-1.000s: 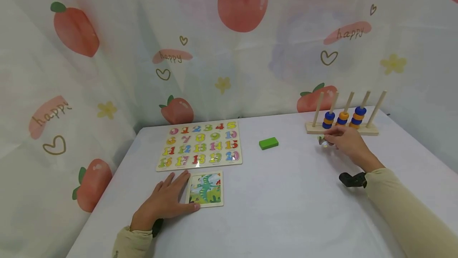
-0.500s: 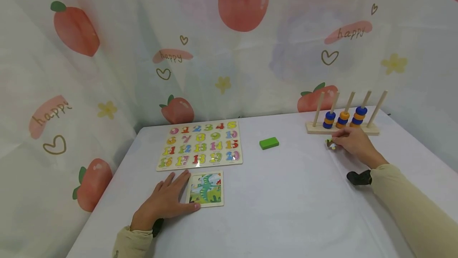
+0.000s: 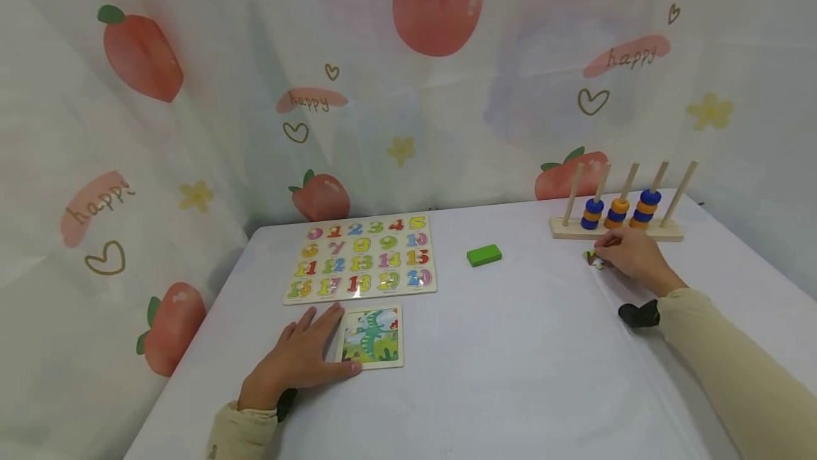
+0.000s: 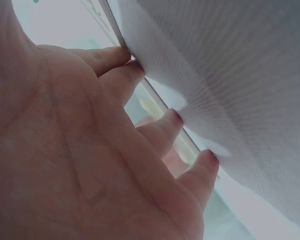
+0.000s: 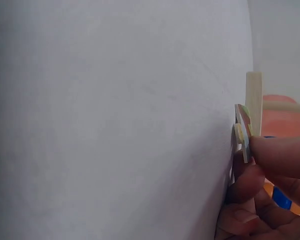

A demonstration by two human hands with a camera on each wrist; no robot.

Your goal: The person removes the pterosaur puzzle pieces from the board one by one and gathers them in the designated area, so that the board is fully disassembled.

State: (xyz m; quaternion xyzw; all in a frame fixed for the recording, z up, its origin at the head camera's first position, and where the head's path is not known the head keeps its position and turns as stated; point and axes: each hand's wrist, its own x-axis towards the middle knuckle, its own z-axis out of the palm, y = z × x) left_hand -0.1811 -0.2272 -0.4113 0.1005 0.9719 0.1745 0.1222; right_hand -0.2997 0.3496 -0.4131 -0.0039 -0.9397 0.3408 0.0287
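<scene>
Head view: the right hand (image 3: 632,258) pinches the piece (image 3: 593,259) just left of its fingertips; the abacus (image 3: 568,234) stands beyond this grip. The left hand (image 3: 303,354) lies spread against the puzzle (image 3: 386,365).

Left wrist view: fingers extended, not gripping.

Right wrist view: narrow pinch; piece tilted, beside the table (image 5: 115,115). Probably light, stiff; hold across both faces, avoiding the thin tab.

Compared with 1 second ago, the right hand (image 3: 635,258) and the small puzzle piece (image 3: 593,259) it pinches have shifted slightly rightward along the abacus base (image 3: 577,232) and nearer the person. The head view has swung slightly, placing the scene farther right.
</scene>
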